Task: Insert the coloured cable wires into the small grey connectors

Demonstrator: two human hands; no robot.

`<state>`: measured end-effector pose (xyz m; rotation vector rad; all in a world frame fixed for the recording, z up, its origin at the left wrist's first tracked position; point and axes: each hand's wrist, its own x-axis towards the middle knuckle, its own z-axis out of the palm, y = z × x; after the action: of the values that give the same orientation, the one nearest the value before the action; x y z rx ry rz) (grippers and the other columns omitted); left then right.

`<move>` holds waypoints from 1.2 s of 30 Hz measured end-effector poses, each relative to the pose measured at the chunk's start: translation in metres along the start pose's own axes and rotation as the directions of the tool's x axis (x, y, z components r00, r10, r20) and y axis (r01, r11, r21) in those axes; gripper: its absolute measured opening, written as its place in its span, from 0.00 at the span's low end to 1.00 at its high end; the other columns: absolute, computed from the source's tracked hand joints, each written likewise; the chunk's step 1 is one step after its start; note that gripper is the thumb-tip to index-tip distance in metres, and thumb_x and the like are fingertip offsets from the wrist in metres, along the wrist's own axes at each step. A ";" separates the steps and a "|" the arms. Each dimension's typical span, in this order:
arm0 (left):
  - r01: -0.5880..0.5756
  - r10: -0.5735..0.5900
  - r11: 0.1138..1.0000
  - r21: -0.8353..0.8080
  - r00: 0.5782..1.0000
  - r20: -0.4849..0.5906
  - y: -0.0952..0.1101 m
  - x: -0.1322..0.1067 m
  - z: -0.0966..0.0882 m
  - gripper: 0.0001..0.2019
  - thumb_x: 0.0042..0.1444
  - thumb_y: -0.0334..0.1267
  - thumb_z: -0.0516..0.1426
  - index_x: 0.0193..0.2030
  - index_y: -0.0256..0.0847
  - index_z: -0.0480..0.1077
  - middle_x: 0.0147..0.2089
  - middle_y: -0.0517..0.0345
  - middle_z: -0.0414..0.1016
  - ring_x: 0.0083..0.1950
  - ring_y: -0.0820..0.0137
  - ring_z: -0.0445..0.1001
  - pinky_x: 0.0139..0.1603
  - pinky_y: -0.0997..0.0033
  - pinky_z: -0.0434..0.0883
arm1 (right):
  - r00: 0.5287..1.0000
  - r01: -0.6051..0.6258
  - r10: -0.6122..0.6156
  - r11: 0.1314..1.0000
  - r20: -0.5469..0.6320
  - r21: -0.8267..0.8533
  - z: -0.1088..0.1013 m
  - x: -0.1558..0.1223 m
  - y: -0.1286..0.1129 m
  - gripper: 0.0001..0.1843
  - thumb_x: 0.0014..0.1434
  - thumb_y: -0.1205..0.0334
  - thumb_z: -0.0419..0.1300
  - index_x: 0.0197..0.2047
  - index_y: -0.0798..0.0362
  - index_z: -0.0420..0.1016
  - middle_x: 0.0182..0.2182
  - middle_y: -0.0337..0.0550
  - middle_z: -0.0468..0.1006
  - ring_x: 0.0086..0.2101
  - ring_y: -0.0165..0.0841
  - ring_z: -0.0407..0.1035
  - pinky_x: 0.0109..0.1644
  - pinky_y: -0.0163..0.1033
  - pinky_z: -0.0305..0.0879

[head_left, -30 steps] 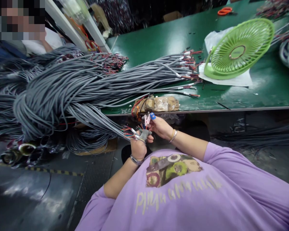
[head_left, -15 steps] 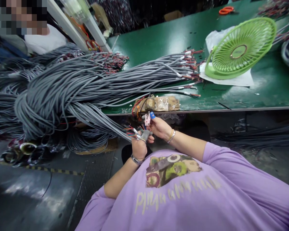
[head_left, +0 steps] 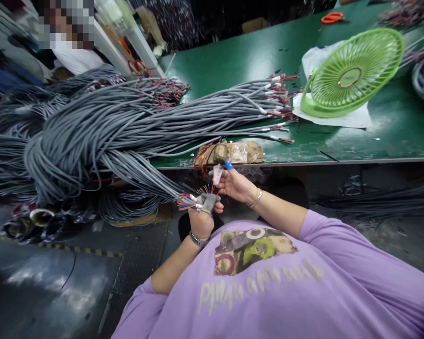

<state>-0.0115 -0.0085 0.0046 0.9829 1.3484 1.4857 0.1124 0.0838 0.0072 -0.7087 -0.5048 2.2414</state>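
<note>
with the left hand [head_left: 202, 223] closed on splayed wires [head_left: 207, 189] before the bench [head_left: 240, 56] and the right hand [head_left: 239, 186] pinching a blurred pale piece [head_left: 217, 174], slack left fingers could let strands slip or snag neighbouring cables [head_left: 141, 167].

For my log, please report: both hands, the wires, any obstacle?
Left hand closed on coloured wires, tips fanned out. Right hand beside it, at small pale piece, grip unclear. Taped block at table edge, beyond hands.
</note>
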 end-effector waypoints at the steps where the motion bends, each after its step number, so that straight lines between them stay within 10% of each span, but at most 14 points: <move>1: -0.002 0.002 1.000 -0.004 1.000 -0.002 0.001 0.001 0.002 0.12 0.52 0.46 0.62 0.31 0.38 0.71 0.23 0.60 0.76 0.21 0.72 0.74 0.22 0.75 0.71 | 1.000 0.010 -0.010 1.000 -0.005 -0.016 0.001 0.001 -0.001 0.23 0.61 0.42 0.56 0.37 0.56 0.77 0.26 0.40 0.74 0.24 0.25 0.65 0.27 0.30 0.60; 5: 0.009 -0.010 1.000 -0.011 0.999 -0.036 0.004 0.005 0.009 0.13 0.52 0.46 0.61 0.30 0.37 0.71 0.22 0.61 0.76 0.19 0.74 0.73 0.21 0.75 0.71 | 0.997 0.068 -0.070 0.997 -0.044 -0.032 0.002 0.004 0.002 0.13 0.63 0.56 0.58 0.36 0.57 0.77 0.26 0.40 0.75 0.25 0.24 0.65 0.27 0.29 0.60; 12: 0.027 -0.027 1.000 0.001 0.999 -0.025 -0.001 0.007 0.009 0.14 0.51 0.47 0.62 0.28 0.37 0.72 0.22 0.59 0.76 0.20 0.74 0.73 0.21 0.76 0.71 | 0.999 0.012 -0.005 0.992 0.052 -0.129 -0.009 -0.001 0.006 0.22 0.56 0.44 0.62 0.34 0.57 0.76 0.27 0.42 0.75 0.24 0.26 0.65 0.27 0.31 0.62; 17: -0.004 0.002 0.998 0.070 1.000 0.018 -0.012 0.005 0.001 0.14 0.53 0.47 0.61 0.27 0.37 0.72 0.22 0.58 0.77 0.21 0.73 0.74 0.23 0.75 0.72 | 0.992 0.045 -0.007 0.952 0.125 -0.304 -0.011 -0.012 0.007 0.20 0.41 0.53 0.74 0.29 0.57 0.72 0.20 0.35 0.70 0.22 0.24 0.62 0.27 0.30 0.60; 27: 0.097 -0.133 0.984 0.147 0.956 0.261 -0.011 0.006 -0.008 0.14 0.53 0.47 0.62 0.30 0.36 0.74 0.22 0.55 0.77 0.19 0.70 0.74 0.22 0.72 0.74 | 0.979 0.122 -0.029 0.876 0.202 -0.467 -0.002 -0.020 0.004 0.18 0.44 0.55 0.72 0.26 0.58 0.70 0.18 0.39 0.73 0.18 0.25 0.63 0.24 0.32 0.56; 36: 0.093 -0.100 0.994 0.062 0.989 0.113 -0.013 0.002 -0.006 0.17 0.52 0.50 0.62 0.27 0.36 0.73 0.23 0.54 0.78 0.21 0.69 0.76 0.23 0.72 0.73 | 0.990 0.043 0.002 0.951 0.144 -0.308 -0.008 -0.019 0.009 0.14 0.43 0.61 0.71 0.25 0.56 0.69 0.17 0.35 0.68 0.20 0.25 0.61 0.26 0.33 0.59</move>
<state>-0.0170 -0.0077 -0.0092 1.0099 1.3417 1.3046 0.1245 0.0650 0.0027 -0.6967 -0.9468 2.2264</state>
